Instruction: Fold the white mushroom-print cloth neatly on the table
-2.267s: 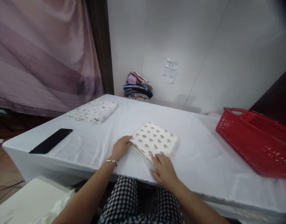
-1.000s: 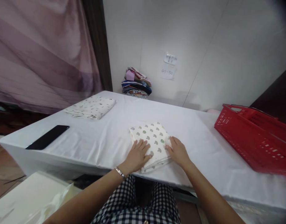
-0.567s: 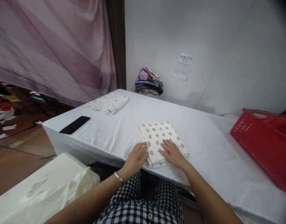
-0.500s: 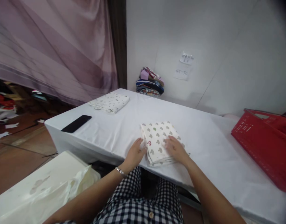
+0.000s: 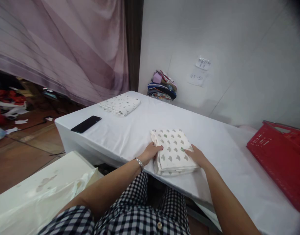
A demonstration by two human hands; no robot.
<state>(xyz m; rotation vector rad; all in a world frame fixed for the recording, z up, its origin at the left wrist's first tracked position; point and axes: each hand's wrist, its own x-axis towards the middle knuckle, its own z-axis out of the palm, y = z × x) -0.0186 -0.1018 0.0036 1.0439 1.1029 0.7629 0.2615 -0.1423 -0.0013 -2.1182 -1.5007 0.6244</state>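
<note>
folded cloth [image 5: 173, 152] is being gripped at both side edges | left hand [image 5: 151, 152], right hand [image 5: 196, 156] shifted off its top | fingers seemingly pinching, lift likely

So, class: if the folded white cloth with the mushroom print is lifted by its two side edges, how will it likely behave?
The folded white mushroom-print cloth is soft, stacked layers, so its middle would probably sag. It looks light for its size. With the left hand and right hand at opposite edges, loose layers may slip apart.

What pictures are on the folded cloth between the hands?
The folded cloth is cream with rows of small grey-green mushroom shapes, seen in the head view.
</note>
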